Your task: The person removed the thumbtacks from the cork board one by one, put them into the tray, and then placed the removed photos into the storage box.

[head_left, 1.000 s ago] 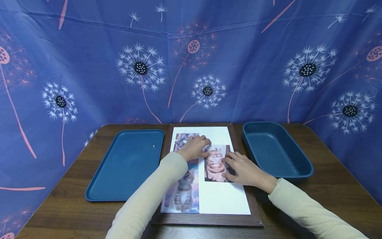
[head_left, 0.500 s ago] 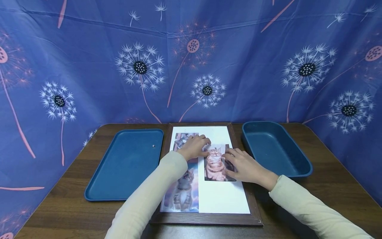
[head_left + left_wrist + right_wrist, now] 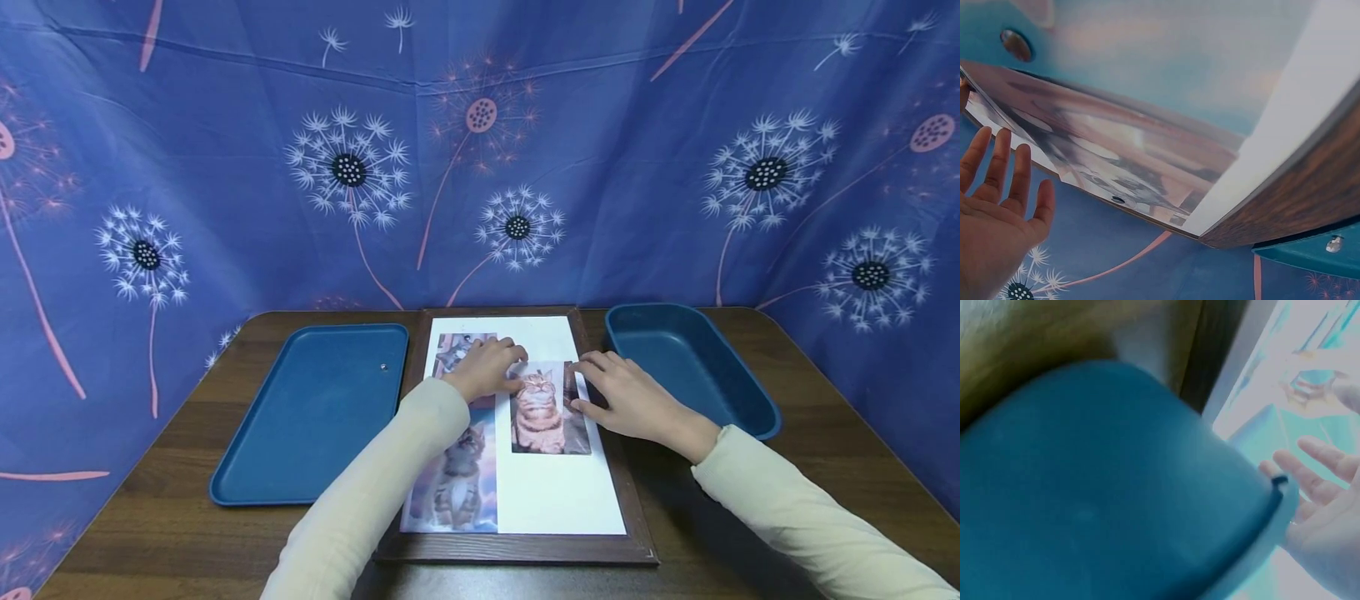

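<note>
Ideally, with left grip (image 3: 486,371) and right grip (image 3: 636,400) both released, square the orange-cat photo (image 3: 537,421) on the white board (image 3: 558,492) by light touch.

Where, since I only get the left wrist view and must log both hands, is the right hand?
Observer: The right hand is at the right-hand edge of the ginger-cat picture; whether it touches, I can't tell.
Operator: What stands to the right of the white board?
Observer: A deep blue container.
Operator: And on the near side of the ginger-cat picture?
Observer: A bare stretch of the white board.
</note>
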The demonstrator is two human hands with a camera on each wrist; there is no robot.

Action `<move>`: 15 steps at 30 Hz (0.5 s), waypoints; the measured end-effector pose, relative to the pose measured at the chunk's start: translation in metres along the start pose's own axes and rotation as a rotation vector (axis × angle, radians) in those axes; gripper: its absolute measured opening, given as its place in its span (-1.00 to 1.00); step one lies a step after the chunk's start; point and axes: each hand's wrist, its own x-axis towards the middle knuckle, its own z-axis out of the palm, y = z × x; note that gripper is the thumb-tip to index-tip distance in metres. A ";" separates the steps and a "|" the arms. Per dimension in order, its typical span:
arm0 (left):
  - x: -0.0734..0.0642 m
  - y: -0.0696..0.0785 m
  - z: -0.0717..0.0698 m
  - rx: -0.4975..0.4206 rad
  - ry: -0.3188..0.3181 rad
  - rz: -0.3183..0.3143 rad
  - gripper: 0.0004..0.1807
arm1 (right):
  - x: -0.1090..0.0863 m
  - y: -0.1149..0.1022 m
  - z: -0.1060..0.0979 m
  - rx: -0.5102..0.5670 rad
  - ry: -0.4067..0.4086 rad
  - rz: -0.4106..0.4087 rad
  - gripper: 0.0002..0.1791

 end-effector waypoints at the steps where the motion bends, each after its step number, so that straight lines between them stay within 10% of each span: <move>1: 0.000 0.000 0.000 0.000 -0.001 -0.001 -0.51 | 0.000 0.001 -0.002 0.002 0.010 -0.005 -0.43; 15: 0.000 0.001 -0.003 -0.029 -0.027 -0.017 -0.50 | -0.006 0.022 -0.021 0.043 0.028 0.067 -0.44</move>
